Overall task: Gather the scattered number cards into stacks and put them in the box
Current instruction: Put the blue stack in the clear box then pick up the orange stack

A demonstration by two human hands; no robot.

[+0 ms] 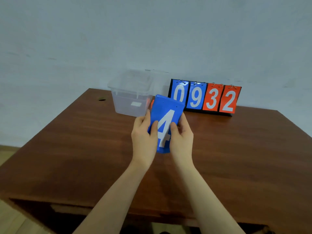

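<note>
Both hands' fingers [154,127] — around blue cards [166,122]

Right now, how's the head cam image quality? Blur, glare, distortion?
Head view: lighting soft and even, no hard shadows. Wide-angle bend shows on the table edges. Clear box looks hazy, its rim fading into the wall. Blue stack in the left hand and right hand slightly soft; scoreboard digits readable, mild sheen.

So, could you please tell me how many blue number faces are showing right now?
3: the blue 4 topping the stack held in both hands, plus the 0 and 9 on the scoreboard's left half. Cards beneath the 4 are hidden.
</note>
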